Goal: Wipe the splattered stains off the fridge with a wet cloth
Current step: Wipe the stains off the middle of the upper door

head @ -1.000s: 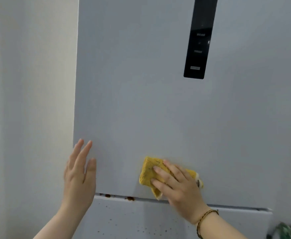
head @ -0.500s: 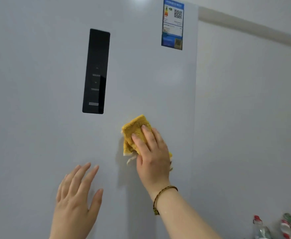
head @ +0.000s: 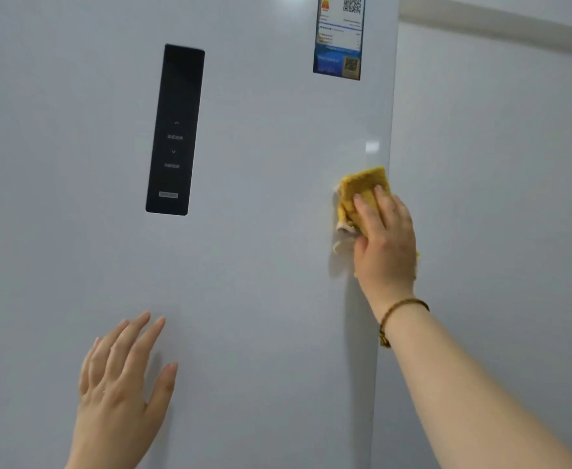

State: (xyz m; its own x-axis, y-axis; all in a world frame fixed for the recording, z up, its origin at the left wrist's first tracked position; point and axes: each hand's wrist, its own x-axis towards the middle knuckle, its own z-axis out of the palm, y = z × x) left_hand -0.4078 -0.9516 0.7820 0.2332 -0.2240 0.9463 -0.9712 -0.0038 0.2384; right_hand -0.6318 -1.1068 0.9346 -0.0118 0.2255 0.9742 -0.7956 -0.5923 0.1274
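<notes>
Two hands are raised in front of the pale fridge [head: 261, 248], whose flat door fills most of the view. The right hand [head: 384, 245] lies flat over a folded yellow cloth [head: 362, 189] and presses it against the door, fingers laid out fairly straight and close together rather than curled round it. The cloth sits at the far right of the door, just beside its right edge; its upper part shows above the fingertips, a paler fold sticks out on the left of the hand, and a small yellow scrap shows at the hand's right side. A thin braided bracelet [head: 400, 308] circles the right wrist. The left hand [head: 118, 384] is well apart from the cloth, lower and to the left, with its fingers spread and straight and nothing in it; whether the palm touches the door cannot be told. Between the two hands, higher up, a tall black control panel [head: 175, 130] is set into the door. A blue label [head: 338, 42] with printed codes sits at the door's upper right, above the cloth. A pale wall [head: 498, 164] stands to the right of the fridge.
</notes>
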